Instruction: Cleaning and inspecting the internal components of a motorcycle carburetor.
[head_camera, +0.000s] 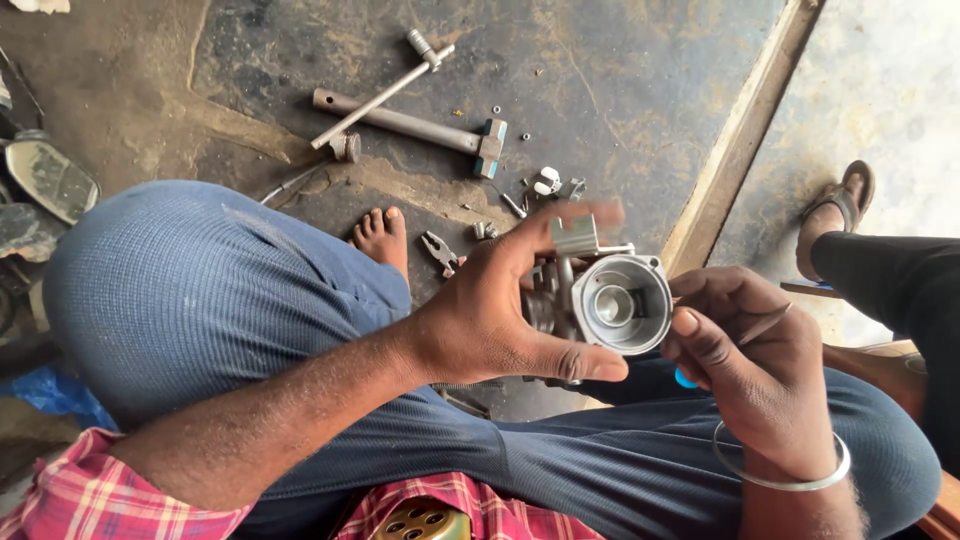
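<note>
While I look down over the blue-trousered knees, my left hand (480, 320) grips a grey cast-metal carburettor body with a round open bowl (612, 300), fingers (580, 368) wrapped tight around it above the lap. Just right of that body, my right hand (750, 370) pinches a thin dark tool (765, 325). Beyond the body, on the dark floor (620, 80), lie a long steel T-handle wrench (385, 95) and small pliers (440, 250).
</note>
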